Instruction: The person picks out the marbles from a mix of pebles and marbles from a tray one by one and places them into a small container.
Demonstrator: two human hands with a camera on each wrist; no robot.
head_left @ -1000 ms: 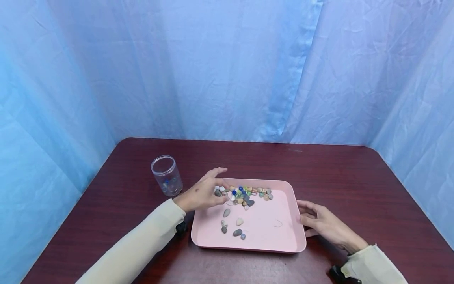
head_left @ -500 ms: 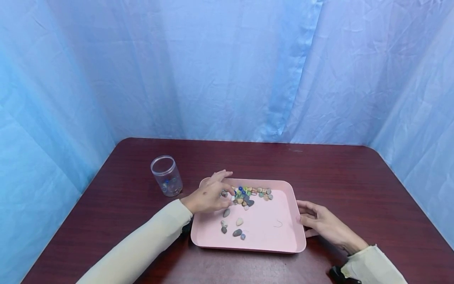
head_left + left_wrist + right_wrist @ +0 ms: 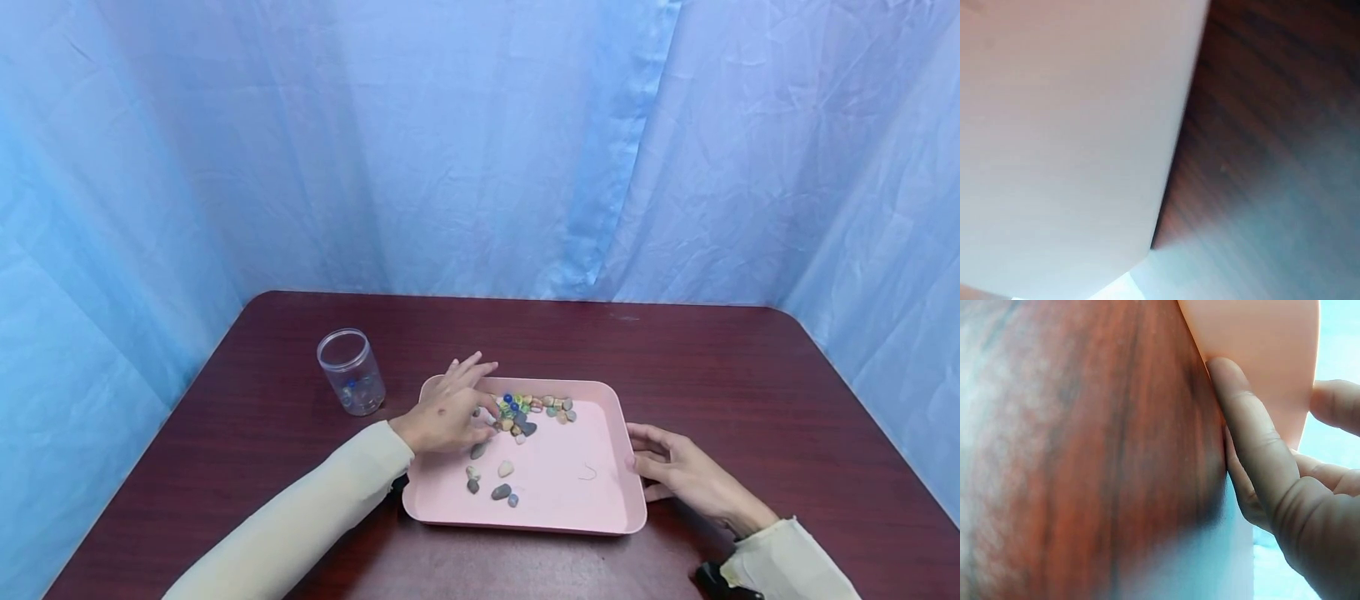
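Over the far left part of a pink tray (image 3: 585,508), my left hand (image 3: 442,414) reaches in with its thumb and index finger bent towards a cluster of stones and marbles. A gap shows between those two fingertips, and the other fingers extend forward. Blue marbles (image 3: 510,402) lie just right of the index fingertip, among yellow-green marbles and dark grey stones (image 3: 527,425). My right hand (image 3: 678,471) rests against the tray's right side. In the right wrist view its fingers (image 3: 1254,419) lie along the tray's outer wall (image 3: 1266,350).
A clear jar (image 3: 351,375) with a few marbles at its bottom stands left of the tray. Several stones (image 3: 501,492) lie scattered nearer the tray's front. A thin curved strand (image 3: 588,473) lies on the tray's right. Blue curtains (image 3: 465,150) hang behind the dark wooden table (image 3: 690,358).
My left hand has moved right and slightly down over the cluster, its thumb and index fingertips coming closer together. My right hand has stayed at the tray's side.
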